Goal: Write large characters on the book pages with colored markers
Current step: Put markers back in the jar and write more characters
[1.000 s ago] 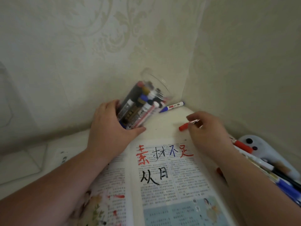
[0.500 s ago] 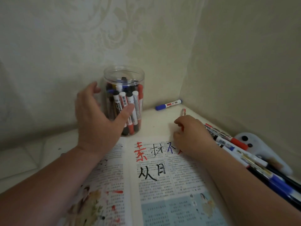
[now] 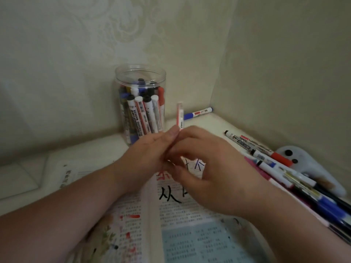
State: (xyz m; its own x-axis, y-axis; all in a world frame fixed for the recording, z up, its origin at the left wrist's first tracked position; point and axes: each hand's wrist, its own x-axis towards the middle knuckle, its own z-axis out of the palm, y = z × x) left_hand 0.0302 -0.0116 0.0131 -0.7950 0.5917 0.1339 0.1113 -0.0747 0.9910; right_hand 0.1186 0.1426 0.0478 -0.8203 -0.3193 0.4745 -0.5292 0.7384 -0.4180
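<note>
- Left grip (image 3: 144, 162) and right grip (image 3: 212, 177) met above the open book (image 3: 190, 240) — both sets of fingers curled round a red-striped marker (image 3: 180, 115), held upright.
- Jar (image 3: 161, 76) behind: one label read "BOARD MARKER".
- Black "从" (image 3: 169, 195) showed on the right page.

Your left hand (image 3: 144, 160) is off the jar (image 3: 140, 103) and meets your right hand (image 3: 214, 173), which is lifted off the book (image 3: 190, 224) page. Both now pinch the red marker (image 3: 180, 115), barrel pointing up; the left is probably on the cap end, too blurred to be sure.
</note>
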